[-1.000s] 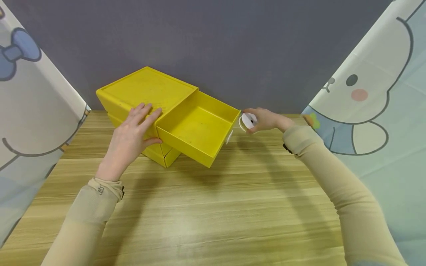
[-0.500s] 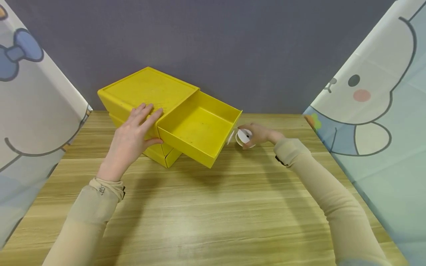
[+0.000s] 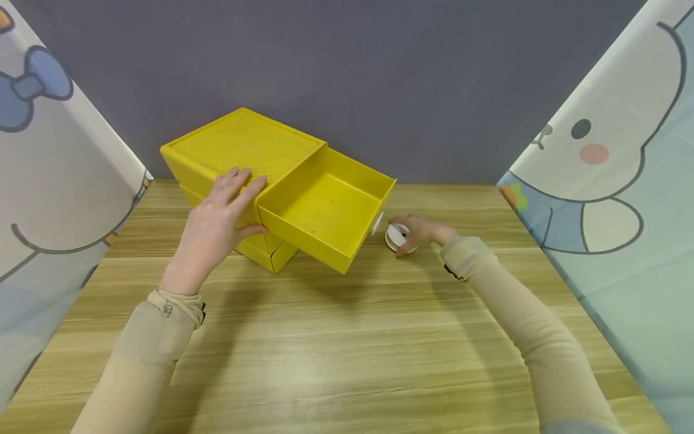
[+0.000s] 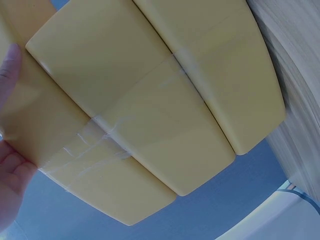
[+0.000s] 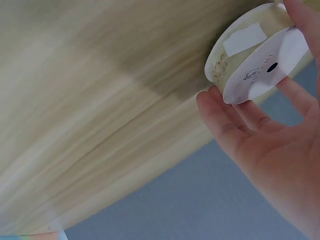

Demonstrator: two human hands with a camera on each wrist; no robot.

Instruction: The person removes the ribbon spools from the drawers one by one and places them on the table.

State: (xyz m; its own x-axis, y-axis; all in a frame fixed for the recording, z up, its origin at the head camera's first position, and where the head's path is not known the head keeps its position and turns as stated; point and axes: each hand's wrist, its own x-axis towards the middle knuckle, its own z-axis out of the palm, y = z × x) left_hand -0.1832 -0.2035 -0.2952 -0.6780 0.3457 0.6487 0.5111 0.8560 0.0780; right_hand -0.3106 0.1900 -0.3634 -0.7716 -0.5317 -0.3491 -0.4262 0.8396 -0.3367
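Note:
In the head view, a yellow drawer unit [image 3: 244, 141] stands left of centre. Its top drawer [image 3: 331, 205] is pulled out, with nothing inside. My left hand [image 3: 211, 217] rests on the unit's top edge, fingers fairly straight and thumb along the side. The left wrist view shows the stacked yellow side wall [image 4: 135, 110] with clear tape across it. To the right of the drawer, my right hand [image 3: 420, 232] holds a ribbon spool [image 3: 397, 236] by its rim, low at the tabletop. Its white printed disc [image 5: 260, 75] has a dark centre hole.
A white handle [image 3: 377, 223] sticks out from the drawer's front, close to the spool. The wood-grain table [image 3: 325, 349] runs back to a grey wall panel [image 3: 379, 90]. Cartoon-printed curtains [image 3: 612, 211] flank both sides.
My right hand has lowered the ribbon spool from beside the drawer's front corner down to the table, drifting slightly left. The left hand and the drawer stay as they were.

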